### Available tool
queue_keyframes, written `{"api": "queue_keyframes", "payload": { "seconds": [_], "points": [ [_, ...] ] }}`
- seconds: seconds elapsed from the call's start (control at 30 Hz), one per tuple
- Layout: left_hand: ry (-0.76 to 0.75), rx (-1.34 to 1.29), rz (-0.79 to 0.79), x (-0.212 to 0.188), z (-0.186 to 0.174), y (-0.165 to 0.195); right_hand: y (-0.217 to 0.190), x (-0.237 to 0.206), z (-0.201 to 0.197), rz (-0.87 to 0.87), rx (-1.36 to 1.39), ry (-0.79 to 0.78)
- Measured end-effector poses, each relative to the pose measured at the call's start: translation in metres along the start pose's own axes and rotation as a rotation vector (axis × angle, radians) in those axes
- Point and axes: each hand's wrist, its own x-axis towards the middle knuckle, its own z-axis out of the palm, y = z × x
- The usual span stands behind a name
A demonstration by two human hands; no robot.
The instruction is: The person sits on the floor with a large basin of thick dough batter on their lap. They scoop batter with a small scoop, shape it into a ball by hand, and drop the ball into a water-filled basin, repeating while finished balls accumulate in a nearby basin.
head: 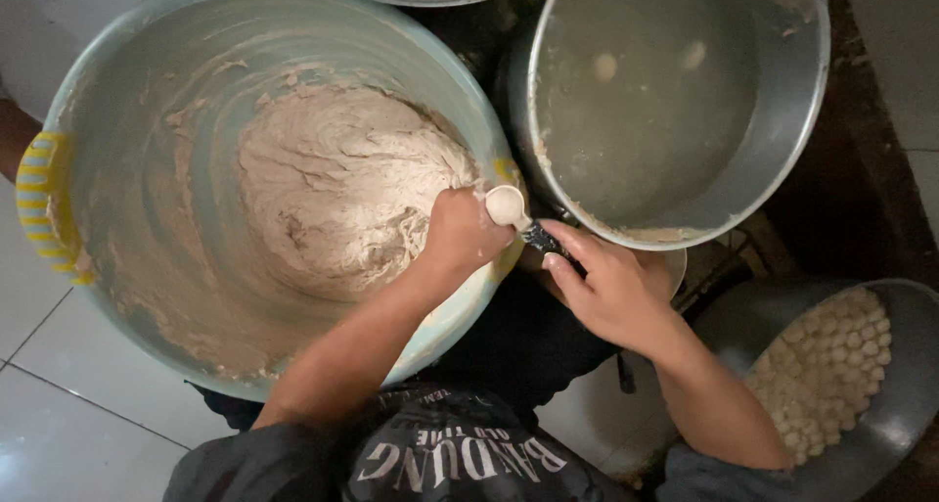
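Squeezing pale dough (pixel 342 189) in the big light-blue tub (pixel 117 91), left hand (pixel 460 233) closed in a fist on a lump, right hand (pixel 611 287) fingers pinching a spoon (pixel 509 208) at the fist. Best scooped cleanly off the knuckles. Close right: metal pot (pixel 782 150) of water; lower right, bowl (pixel 910 404) of finished balls crowding the elbow.

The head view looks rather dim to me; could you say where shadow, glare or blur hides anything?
Head view: soft, dim light, no hard glare; deep shadow at the right edge and between the basin and pot; dough, spoon and both hands fairly sharp.
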Motion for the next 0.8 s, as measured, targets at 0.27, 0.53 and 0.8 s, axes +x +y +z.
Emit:
{"api": "queue_keyframes", "payload": {
  "seconds": [0.27, 0.53, 0.8],
  "points": [
    [0.233, 0.280, -0.093, 0.006, -0.002, -0.026, 0.031, 0.005, -0.030, 0.219, 0.260, 0.024],
    [-0.004, -0.356, -0.529, 0.000, 0.003, -0.017, 0.043, 0.025, -0.042, 0.391, -0.044, 0.110],
    [0.196, -0.117, 0.158, -0.007, 0.012, -0.008, 0.013, -0.007, -0.003, -0.052, -0.038, 0.064]
  ]
}}
